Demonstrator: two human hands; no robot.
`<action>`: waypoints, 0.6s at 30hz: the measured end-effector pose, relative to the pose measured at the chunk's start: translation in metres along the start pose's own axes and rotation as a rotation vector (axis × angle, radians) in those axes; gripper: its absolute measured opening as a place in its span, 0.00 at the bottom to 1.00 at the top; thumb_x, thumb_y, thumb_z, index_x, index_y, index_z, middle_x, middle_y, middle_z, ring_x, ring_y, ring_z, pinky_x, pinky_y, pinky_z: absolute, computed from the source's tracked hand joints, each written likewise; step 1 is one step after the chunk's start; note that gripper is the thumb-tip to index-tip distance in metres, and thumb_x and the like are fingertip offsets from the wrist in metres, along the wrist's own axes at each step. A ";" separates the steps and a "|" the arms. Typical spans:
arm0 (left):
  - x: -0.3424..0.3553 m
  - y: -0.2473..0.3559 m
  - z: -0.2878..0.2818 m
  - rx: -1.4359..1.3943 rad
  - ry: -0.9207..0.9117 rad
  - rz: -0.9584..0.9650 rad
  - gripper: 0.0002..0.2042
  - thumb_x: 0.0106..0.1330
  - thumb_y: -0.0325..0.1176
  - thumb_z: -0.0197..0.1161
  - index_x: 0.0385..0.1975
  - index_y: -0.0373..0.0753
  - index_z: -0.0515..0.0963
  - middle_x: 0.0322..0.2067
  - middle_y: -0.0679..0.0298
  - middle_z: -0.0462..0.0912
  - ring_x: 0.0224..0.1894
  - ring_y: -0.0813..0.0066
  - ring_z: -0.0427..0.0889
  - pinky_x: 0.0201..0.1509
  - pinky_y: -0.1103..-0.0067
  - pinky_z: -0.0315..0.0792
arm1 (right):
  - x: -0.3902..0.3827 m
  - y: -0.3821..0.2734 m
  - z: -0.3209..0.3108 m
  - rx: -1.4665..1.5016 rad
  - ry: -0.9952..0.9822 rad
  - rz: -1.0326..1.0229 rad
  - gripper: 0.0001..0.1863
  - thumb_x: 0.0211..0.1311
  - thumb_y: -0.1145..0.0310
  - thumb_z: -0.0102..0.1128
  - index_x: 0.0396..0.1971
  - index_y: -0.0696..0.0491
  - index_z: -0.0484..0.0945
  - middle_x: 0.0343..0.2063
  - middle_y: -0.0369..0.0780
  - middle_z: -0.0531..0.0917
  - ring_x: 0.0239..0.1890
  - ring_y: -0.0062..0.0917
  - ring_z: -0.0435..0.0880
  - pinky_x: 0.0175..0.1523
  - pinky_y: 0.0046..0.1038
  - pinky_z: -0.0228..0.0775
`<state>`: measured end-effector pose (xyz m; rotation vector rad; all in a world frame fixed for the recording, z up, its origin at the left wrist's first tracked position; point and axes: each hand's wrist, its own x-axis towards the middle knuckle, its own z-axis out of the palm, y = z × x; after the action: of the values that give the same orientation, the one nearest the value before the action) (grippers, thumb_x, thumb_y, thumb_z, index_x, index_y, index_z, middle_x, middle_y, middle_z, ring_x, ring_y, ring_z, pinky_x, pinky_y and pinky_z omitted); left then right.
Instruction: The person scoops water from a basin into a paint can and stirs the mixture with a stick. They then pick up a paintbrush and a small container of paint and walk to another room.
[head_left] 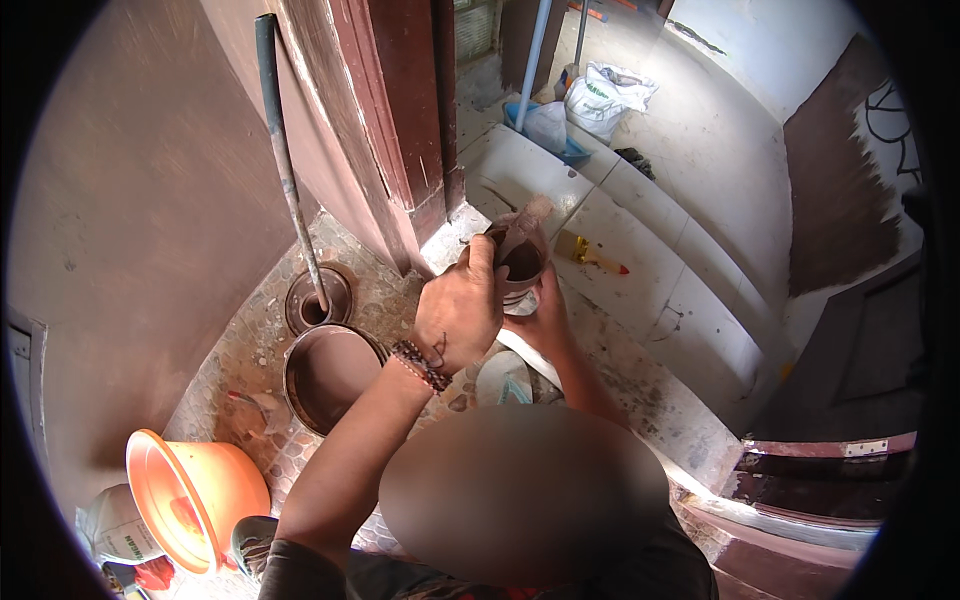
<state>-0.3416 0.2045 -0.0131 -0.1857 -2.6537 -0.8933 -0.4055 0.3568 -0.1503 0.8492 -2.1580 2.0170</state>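
Just right of centre, the right hand [545,320] grips a small cup [522,268] of brown paint while the left hand [462,312] clasps a brush [520,228] dipped in it, the large paint bucket [325,375] at 8 o'clock, loading apparently underway.

left wrist: beaded bracelet [420,366], dark brown and reddish beads, a thin dark cord alongside
forearms: both bare, no sleeves down to the wrist
upper left arm: dark sleeve edge [300,575] at frame bottom
hands: no gloves
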 end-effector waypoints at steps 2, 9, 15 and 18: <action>0.001 0.000 0.008 0.035 0.019 -0.015 0.14 0.69 0.34 0.55 0.49 0.35 0.64 0.30 0.44 0.81 0.27 0.43 0.81 0.28 0.57 0.74 | -0.012 -0.006 -0.001 0.013 0.021 0.020 0.60 0.35 0.64 0.84 0.66 0.59 0.51 0.62 0.48 0.65 0.63 0.36 0.67 0.66 0.36 0.61; -0.011 0.003 0.008 0.145 0.044 -0.121 0.22 0.68 0.46 0.56 0.53 0.35 0.66 0.33 0.45 0.80 0.27 0.47 0.82 0.28 0.60 0.77 | -0.064 -0.032 -0.009 -0.094 0.174 0.303 0.54 0.39 0.71 0.81 0.66 0.57 0.54 0.64 0.47 0.63 0.66 0.33 0.64 0.68 0.37 0.58; -0.063 -0.033 -0.047 0.083 0.439 -0.161 0.19 0.67 0.41 0.61 0.46 0.31 0.72 0.35 0.47 0.81 0.30 0.53 0.83 0.33 0.67 0.79 | -0.082 -0.090 0.017 0.205 -0.185 0.697 0.32 0.54 0.73 0.72 0.58 0.60 0.67 0.48 0.46 0.78 0.52 0.28 0.79 0.56 0.30 0.72; -0.105 -0.078 -0.094 -0.066 0.515 -0.515 0.13 0.69 0.35 0.60 0.46 0.32 0.73 0.31 0.56 0.81 0.30 0.75 0.79 0.32 0.79 0.74 | -0.051 -0.112 0.038 0.146 -0.559 0.542 0.27 0.57 0.73 0.69 0.55 0.59 0.70 0.43 0.44 0.80 0.45 0.26 0.82 0.52 0.27 0.75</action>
<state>-0.2353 0.0841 -0.0238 0.6536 -2.2058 -1.0081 -0.3022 0.3404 -0.0756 1.0325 -2.8185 2.4298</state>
